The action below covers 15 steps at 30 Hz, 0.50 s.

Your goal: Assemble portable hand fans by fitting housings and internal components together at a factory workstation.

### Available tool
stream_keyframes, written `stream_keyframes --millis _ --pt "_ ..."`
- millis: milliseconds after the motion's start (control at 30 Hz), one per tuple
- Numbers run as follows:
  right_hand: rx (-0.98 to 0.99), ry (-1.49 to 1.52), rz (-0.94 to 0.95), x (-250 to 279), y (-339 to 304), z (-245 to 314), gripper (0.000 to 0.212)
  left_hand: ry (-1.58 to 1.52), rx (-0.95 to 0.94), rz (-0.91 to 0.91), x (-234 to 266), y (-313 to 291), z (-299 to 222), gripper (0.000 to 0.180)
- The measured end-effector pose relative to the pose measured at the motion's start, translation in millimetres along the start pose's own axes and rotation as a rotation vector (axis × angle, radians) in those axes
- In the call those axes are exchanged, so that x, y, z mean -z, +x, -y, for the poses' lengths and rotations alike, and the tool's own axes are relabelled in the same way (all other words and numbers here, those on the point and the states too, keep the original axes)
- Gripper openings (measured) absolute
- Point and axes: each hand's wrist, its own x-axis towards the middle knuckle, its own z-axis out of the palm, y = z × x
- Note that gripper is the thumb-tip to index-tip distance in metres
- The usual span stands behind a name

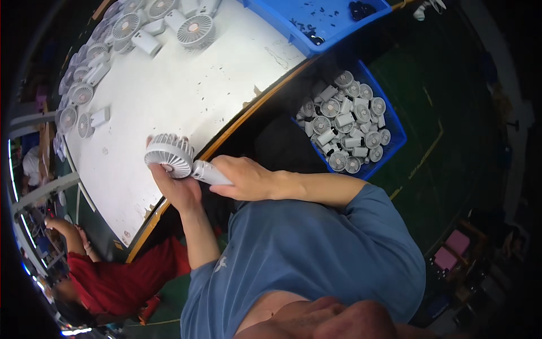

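Observation:
A white handheld fan (169,155) is held between my two hands just over the table's near edge. My left hand (179,189) cups the round caged head from below, its fingers curled around the rim. Around the fan's white handle (212,173) my right hand (243,177) is closed, with the palm side hidden. The head tilts toward the left and its ribbed side shows.
Many similar fans (127,25) lie along the far left of the white table (152,85). A blue tray (339,42) with small black parts sits at the far right. Below, a blue bin (395,141) holds several fans. A person in red (124,277) is at the left.

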Motion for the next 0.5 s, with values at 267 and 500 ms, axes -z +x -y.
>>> stream_keyframes --millis 267,500 --pt "0.133 -0.614 0.299 85 53 52 0.041 -0.391 0.492 0.608 -18 0 16 0.097" --pt "-0.029 -0.801 -0.135 329 162 -17 0.025 -0.232 0.385 0.555 -15 6 -3 0.043"
